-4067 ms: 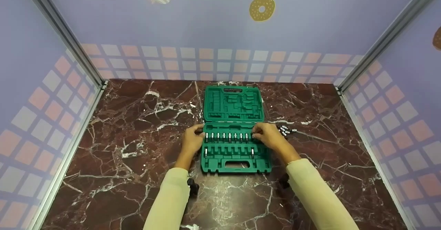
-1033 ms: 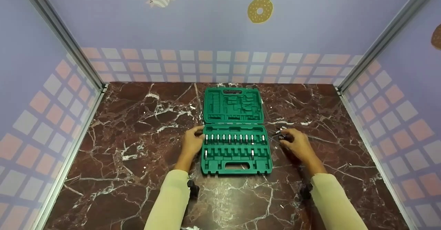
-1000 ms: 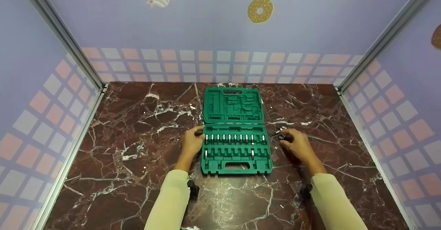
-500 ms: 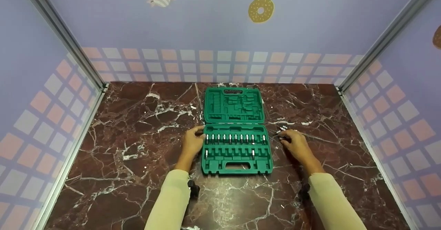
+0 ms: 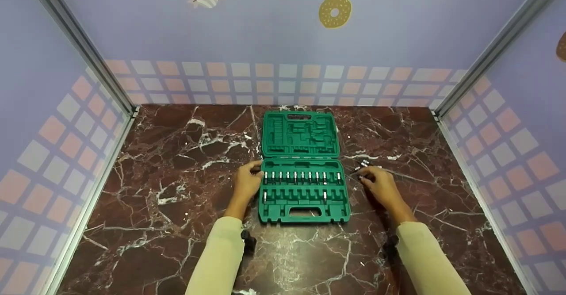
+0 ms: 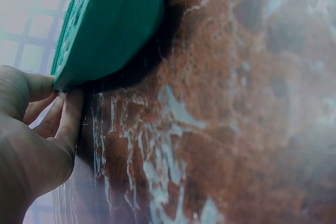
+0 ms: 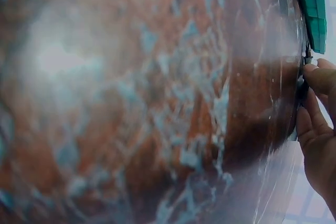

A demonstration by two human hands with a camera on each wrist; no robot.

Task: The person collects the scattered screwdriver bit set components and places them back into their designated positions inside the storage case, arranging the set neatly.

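A green plastic tool case (image 5: 305, 213) lies open and flat on the table, its lid folded back. Several silver-and-dark bit sockets (image 5: 295, 178) stand in its upper row, with a vacant slot near the right end. Two more, including one bit socket (image 5: 325, 196), sit in the lower row among bare slots. My left hand (image 5: 246, 182) pinches the case's left edge, thumb on the rim and fingers against the side. Right of the case, my right hand (image 5: 381, 184) pinches a small dark-and-silver bit socket (image 7: 303, 86), partly hidden by the fingers.
A small pile of loose bit sockets (image 5: 364, 164) lies right of the case, just beyond my right fingertips. The marble-patterned table (image 5: 185, 224) is bounded by printed wall panels (image 5: 283, 34) at the back and sides.
Earlier the right hand was at the right end of the case's upper row; now it is at the loose pile, and a bit socket shows in that end slot. The left hand stays put.
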